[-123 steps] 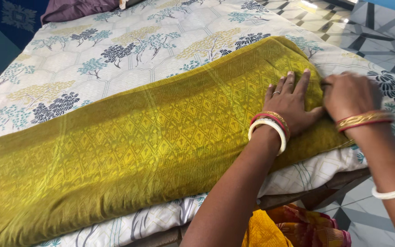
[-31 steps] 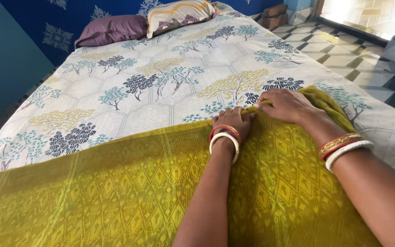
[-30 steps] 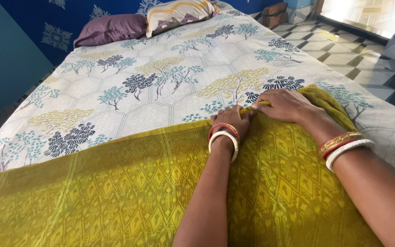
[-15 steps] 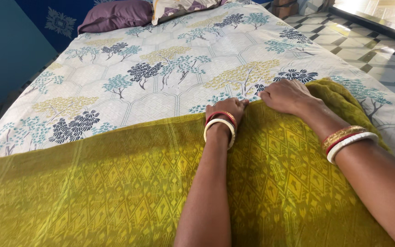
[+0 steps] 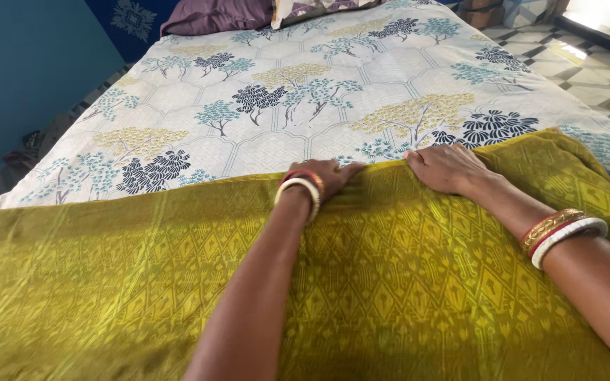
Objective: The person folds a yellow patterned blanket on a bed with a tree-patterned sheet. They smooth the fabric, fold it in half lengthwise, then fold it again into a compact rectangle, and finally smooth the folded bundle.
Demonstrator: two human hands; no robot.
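Pinching the cloth's (image 5: pixel 390 282) far edge — left hand (image 5: pixel 327 175) at 12 o'clock, right hand (image 5: pixel 446 168) at 1 — on the bed (image 5: pixel 248 127).

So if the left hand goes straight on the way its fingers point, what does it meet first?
The left hand points right along the far edge of the yellow cloth. The first thing in that line looks to be the right hand, which rests on the same edge a short gap away.

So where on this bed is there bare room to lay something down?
The printed sheet lies bare from the far edge of the yellow cloth up to the purple pillow. The near part is covered by the cloth, with the left hand and right hand pressing its far edge.
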